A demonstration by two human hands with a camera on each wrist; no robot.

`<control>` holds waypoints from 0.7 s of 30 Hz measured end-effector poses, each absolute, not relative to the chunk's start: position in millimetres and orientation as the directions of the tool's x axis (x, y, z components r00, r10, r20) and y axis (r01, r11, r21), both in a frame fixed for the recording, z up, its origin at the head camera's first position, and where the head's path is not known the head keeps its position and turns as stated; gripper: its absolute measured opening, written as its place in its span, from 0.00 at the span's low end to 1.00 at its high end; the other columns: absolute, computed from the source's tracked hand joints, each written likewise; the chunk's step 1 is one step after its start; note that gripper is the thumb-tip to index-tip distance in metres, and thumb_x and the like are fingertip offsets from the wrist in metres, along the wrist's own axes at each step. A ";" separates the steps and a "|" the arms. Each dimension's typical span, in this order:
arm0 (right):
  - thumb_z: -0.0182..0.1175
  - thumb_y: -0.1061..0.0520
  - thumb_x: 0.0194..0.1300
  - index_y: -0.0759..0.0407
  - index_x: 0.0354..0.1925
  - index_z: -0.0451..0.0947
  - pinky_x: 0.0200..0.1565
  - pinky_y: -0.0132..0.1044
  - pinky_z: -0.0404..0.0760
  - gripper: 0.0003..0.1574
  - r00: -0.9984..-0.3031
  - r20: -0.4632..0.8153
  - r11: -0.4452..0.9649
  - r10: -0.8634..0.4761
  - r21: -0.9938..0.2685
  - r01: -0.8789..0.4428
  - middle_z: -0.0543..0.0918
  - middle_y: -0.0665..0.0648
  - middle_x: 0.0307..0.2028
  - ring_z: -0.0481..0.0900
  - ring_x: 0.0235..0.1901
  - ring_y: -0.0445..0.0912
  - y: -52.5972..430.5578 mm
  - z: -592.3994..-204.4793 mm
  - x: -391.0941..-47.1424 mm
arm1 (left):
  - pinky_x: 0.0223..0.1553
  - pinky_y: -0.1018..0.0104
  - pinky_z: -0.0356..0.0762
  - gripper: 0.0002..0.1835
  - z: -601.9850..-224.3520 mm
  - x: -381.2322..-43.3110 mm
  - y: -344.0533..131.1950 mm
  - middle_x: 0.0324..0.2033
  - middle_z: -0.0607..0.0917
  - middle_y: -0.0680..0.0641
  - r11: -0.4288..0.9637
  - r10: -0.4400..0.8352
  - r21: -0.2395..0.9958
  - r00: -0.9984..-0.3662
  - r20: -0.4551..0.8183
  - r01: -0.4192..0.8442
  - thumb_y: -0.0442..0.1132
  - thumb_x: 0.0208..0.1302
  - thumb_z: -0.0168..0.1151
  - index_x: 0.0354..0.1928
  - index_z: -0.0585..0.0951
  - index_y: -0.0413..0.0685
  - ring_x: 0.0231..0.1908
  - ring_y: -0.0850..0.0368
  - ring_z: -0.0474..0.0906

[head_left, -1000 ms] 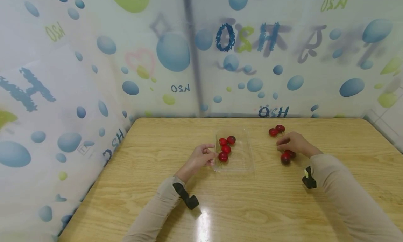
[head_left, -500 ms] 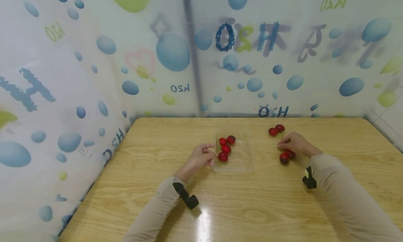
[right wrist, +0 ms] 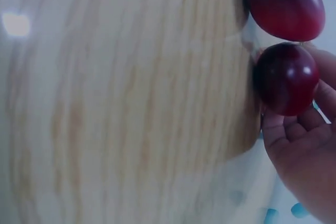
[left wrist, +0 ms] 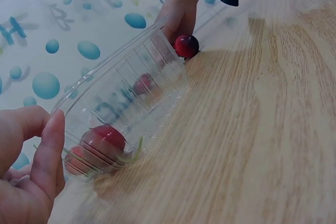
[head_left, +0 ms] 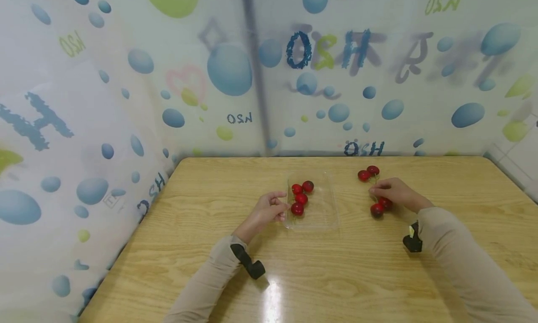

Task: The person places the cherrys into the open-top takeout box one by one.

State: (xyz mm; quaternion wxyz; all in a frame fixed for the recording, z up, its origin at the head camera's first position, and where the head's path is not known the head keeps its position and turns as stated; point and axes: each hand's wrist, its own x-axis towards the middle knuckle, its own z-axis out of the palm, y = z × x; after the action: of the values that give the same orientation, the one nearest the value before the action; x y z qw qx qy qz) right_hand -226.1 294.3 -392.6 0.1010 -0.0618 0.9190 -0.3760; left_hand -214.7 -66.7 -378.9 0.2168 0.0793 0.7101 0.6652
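Observation:
On the left, my left hand [head_left: 265, 209] pinches the near-left rim of a clear plastic tray [head_left: 322, 211] between thumb and fingers. Several red cherries [head_left: 301, 199] lie along the tray's left side, green stems showing in the left wrist view. To the tray's right, my right hand [head_left: 396, 193] pinches the stems of a pair of dark red cherries [head_left: 377, 210]. That pair hangs below the fingertips, close over the wood. In the right wrist view the two cherries [right wrist: 286, 79] sit side by side in front of the curled fingers [right wrist: 294, 129].
Another joined pair of cherries [head_left: 364, 175] rests on the wooden table [head_left: 319, 276] just beyond the right hand. A patterned curtain [head_left: 311, 117] with blue and green drops stands right behind the table's back edge.
The right hand's fingers have closed on the stems, and its pair of cherries has shifted slightly left and nearer the tray. The left hand and the tray have stayed in place.

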 end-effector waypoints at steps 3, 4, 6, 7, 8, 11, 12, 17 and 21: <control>0.51 0.49 0.64 0.68 0.36 0.74 0.31 0.35 0.64 0.21 -0.969 -0.162 0.672 -0.185 -0.740 -0.005 0.70 0.54 0.27 0.64 0.30 0.46 296.5 -393.7 -226.8 | 0.21 0.77 0.73 0.25 -378.5 -214.1 -67.1 0.24 0.69 0.49 0.108 0.398 0.979 -0.895 -0.203 -0.175 0.27 0.58 0.54 0.58 0.62 0.28 0.19 0.63 0.69; 0.51 0.47 0.64 0.69 0.38 0.74 0.31 0.35 0.64 0.23 -0.968 -0.173 0.660 -0.181 -0.751 0.011 0.70 0.55 0.28 0.64 0.30 0.46 297.2 -394.6 -227.3 | 0.20 0.77 0.73 0.25 -378.7 -214.2 -67.2 0.24 0.69 0.49 0.108 0.397 0.979 -0.895 -0.203 -0.174 0.27 0.58 0.54 0.57 0.62 0.28 0.19 0.63 0.69; 0.51 0.45 0.63 0.70 0.43 0.73 0.33 0.35 0.65 0.27 -0.966 -0.198 0.641 -0.168 -0.766 0.045 0.72 0.58 0.33 0.65 0.33 0.48 298.2 -396.2 -227.8 | 0.20 0.77 0.73 0.25 -379.5 -214.6 -67.3 0.24 0.69 0.49 0.106 0.396 0.979 -0.896 -0.202 -0.174 0.27 0.58 0.54 0.57 0.62 0.28 0.19 0.63 0.69; 0.52 0.44 0.62 0.70 0.46 0.72 0.35 0.35 0.65 0.30 -0.964 -0.210 0.636 -0.161 -0.769 0.061 0.72 0.60 0.36 0.65 0.35 0.49 298.3 -396.8 -227.9 | 0.20 0.77 0.73 0.25 -379.9 -214.8 -67.3 0.24 0.69 0.49 0.105 0.397 0.979 -0.895 -0.202 -0.174 0.27 0.58 0.54 0.57 0.62 0.28 0.19 0.63 0.69; 0.52 0.43 0.62 0.70 0.49 0.71 0.36 0.36 0.66 0.32 -0.963 -0.222 0.632 -0.156 -0.771 0.075 0.72 0.62 0.41 0.64 0.37 0.50 298.4 -397.2 -227.8 | 0.20 0.77 0.73 0.25 -380.3 -215.0 -67.4 0.24 0.69 0.49 0.102 0.397 0.979 -0.895 -0.201 -0.174 0.27 0.58 0.53 0.57 0.62 0.28 0.19 0.63 0.69; 0.53 0.42 0.61 0.71 0.53 0.68 0.38 0.36 0.66 0.36 -0.959 -0.241 0.623 -0.147 -0.776 0.099 0.70 0.66 0.48 0.64 0.40 0.51 298.0 -397.0 -227.2 | 0.20 0.77 0.73 0.25 -380.7 -215.0 -67.6 0.24 0.69 0.49 0.098 0.400 0.981 -0.896 -0.195 -0.170 0.27 0.58 0.53 0.57 0.61 0.28 0.19 0.63 0.69; 0.53 0.42 0.61 0.71 0.53 0.68 0.37 0.35 0.66 0.36 -0.959 -0.244 0.620 -0.145 -0.778 0.104 0.71 0.65 0.48 0.64 0.40 0.50 297.9 -396.8 -226.9 | 0.20 0.77 0.73 0.25 -380.7 -214.9 -67.7 0.24 0.69 0.48 0.097 0.401 0.981 -0.895 -0.194 -0.169 0.27 0.58 0.53 0.57 0.61 0.28 0.19 0.63 0.69; 0.53 0.42 0.60 0.70 0.50 0.70 0.37 0.35 0.67 0.34 -0.963 -0.234 0.614 -0.135 -0.782 0.104 0.73 0.58 0.38 0.65 0.36 0.48 299.6 -396.1 -226.4 | 0.20 0.77 0.73 0.25 -379.9 -214.3 -67.9 0.24 0.69 0.48 0.095 0.400 0.980 -0.895 -0.199 -0.175 0.26 0.58 0.53 0.57 0.62 0.28 0.19 0.63 0.69; 0.52 0.40 0.60 0.70 0.51 0.69 0.41 0.37 0.67 0.36 -0.963 -0.232 0.622 -0.133 -0.776 0.101 0.74 0.58 0.38 0.66 0.38 0.49 301.8 -394.2 -224.7 | 0.20 0.77 0.73 0.25 -379.5 -214.6 -67.8 0.24 0.69 0.49 0.084 0.403 0.980 -0.894 -0.198 -0.179 0.26 0.58 0.53 0.57 0.61 0.28 0.19 0.63 0.69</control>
State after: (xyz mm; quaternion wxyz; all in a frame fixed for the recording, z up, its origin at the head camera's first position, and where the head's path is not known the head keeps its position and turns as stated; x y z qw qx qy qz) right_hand -224.7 301.8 -394.2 0.1348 -0.0090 0.8905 -0.4345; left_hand -214.6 -67.8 -379.5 0.2166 0.0793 0.7036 0.6721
